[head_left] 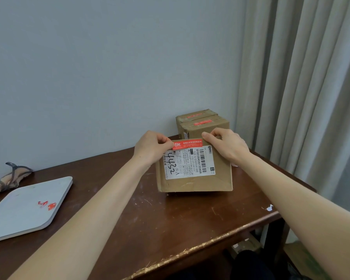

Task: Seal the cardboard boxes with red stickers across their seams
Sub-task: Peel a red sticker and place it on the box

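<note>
A cardboard box (220, 178) with a white shipping label stands on the dark wooden table (170, 219). A red sticker (187, 144) lies along the box's far top edge. My left hand (152, 148) pinches the sticker's left end. My right hand (224, 144) holds its right end at the box's far right corner, fingers curled. Behind stands a second cardboard box (202, 124) with red stickers on its top.
A grey tray (18, 211) with red sticker scraps (48, 205) lies at the left of the table. A cloth bundle (10, 178) sits behind it. Wall at the back, curtain (301, 87) at the right. The table's worn front edge runs close below.
</note>
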`<move>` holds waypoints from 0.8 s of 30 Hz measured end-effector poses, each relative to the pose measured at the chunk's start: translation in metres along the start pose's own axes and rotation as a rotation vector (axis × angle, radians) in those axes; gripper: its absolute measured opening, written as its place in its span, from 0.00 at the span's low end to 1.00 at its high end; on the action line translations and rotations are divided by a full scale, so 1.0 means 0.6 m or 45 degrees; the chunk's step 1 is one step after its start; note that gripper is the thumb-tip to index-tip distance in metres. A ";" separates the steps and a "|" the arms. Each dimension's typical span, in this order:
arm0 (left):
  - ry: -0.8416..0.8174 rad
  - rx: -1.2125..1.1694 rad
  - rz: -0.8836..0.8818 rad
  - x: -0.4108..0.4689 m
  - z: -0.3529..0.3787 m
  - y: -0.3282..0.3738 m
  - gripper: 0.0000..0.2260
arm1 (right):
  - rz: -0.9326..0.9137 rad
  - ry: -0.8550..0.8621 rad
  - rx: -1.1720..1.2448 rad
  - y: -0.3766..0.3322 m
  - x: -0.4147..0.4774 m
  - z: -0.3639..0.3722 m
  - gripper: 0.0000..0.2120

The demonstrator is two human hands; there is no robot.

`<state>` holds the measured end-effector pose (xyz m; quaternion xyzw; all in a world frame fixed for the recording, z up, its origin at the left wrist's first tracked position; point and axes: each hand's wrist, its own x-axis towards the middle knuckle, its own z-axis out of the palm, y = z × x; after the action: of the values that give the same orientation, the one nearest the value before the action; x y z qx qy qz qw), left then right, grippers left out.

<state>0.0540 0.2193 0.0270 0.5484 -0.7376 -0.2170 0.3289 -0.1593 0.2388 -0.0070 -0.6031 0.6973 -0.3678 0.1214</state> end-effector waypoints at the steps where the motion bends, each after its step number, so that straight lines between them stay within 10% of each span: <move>1: -0.003 -0.007 -0.002 -0.001 0.000 0.000 0.07 | -0.004 0.001 0.000 -0.001 -0.001 -0.001 0.18; 24: -0.028 -0.285 -0.063 -0.007 -0.017 -0.008 0.06 | -0.021 0.025 0.039 -0.008 -0.016 -0.006 0.16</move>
<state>0.0653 0.2219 0.0298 0.5239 -0.6985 -0.3119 0.3746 -0.1556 0.2491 -0.0041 -0.6033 0.6876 -0.3855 0.1207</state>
